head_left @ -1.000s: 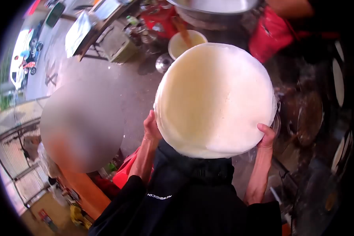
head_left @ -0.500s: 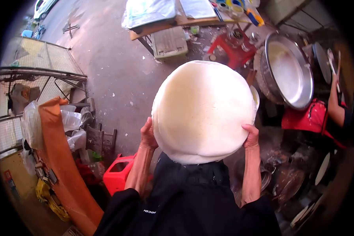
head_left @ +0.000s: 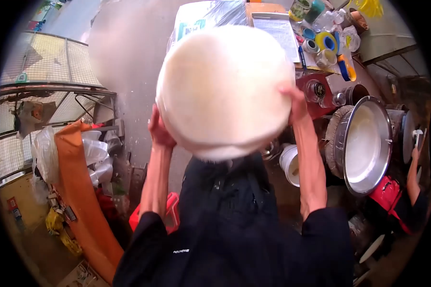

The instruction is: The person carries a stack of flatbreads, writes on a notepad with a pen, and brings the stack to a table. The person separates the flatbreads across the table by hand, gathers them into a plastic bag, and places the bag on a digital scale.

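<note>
Clearly, both sides are taken up with one load: my left grip (head_left: 163, 131) cups the edge of a wide, round, pale stack (head_left: 225, 88), and my right grip (head_left: 297, 103) clasps the opposite edge, thumb lapped over the top face. The stack hangs in front of me, above my dark trousers (head_left: 225, 182), with its far part in front of the worktop (head_left: 266, 7) where papers lie. Its lower border shows faint layering and droops a little, so I judge it to be many thin, soft sheets rather than one stiff disc. I'd expect a fair weight together but little stiffness alone; a single sheet would probably crease or tear if pinched hard. The face looks smooth, so layers might slide over each other if I tilted it. Side edges, across the widest part, seem the sound place to hold, fingers spread well underneath and thumbs only lightly on top. The stack is blurred and my fingers' undersides are hidden, so I can't be sure how far beneath they reach.
</note>
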The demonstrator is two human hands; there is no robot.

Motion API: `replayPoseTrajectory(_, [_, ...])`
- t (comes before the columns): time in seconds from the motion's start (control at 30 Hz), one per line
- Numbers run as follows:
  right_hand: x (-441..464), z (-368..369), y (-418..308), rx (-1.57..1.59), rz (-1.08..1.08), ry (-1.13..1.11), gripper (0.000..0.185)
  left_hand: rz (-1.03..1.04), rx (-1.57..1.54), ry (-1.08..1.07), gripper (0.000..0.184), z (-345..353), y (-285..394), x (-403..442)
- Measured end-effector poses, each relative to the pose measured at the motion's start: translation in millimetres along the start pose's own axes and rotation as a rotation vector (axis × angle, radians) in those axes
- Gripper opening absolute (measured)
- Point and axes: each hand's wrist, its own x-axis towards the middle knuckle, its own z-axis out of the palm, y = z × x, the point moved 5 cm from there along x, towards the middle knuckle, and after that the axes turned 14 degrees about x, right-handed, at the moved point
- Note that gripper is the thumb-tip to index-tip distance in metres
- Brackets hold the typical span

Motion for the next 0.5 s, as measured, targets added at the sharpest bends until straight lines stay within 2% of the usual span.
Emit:
replayPoseTrajectory(0.1, [65, 17, -26, 0.017, -0.070, -0.031, 0.061, 0.073, 0.060, 0.042, 0.072, 8, 37, 70])
replayPoseTrajectory(0.27, [155, 22, -53, -0.044, -0.093, -0.050, 0.057, 0.003, 0.091, -0.063, 0.072, -7, 78, 173])
replayPoseTrajectory(0.33, [179, 30, -61, -0.075, -0.151, 0.019, 0.056, 0.018, 0.165, 0.033, 0.073, -21, 95, 214])
replayPoseTrajectory(0.4, [208, 27, -60, 0.054, -0.125, -0.017, 0.046, -0.006, 0.187, 0.027, 0.074, -34, 110, 247])
replayPoseTrajectory(0.5, [240, 20, -61, -0.043, -0.178, 0.069, 0.039, -0.146, 0.141, -0.064, 0.074, -52, 115, 288])
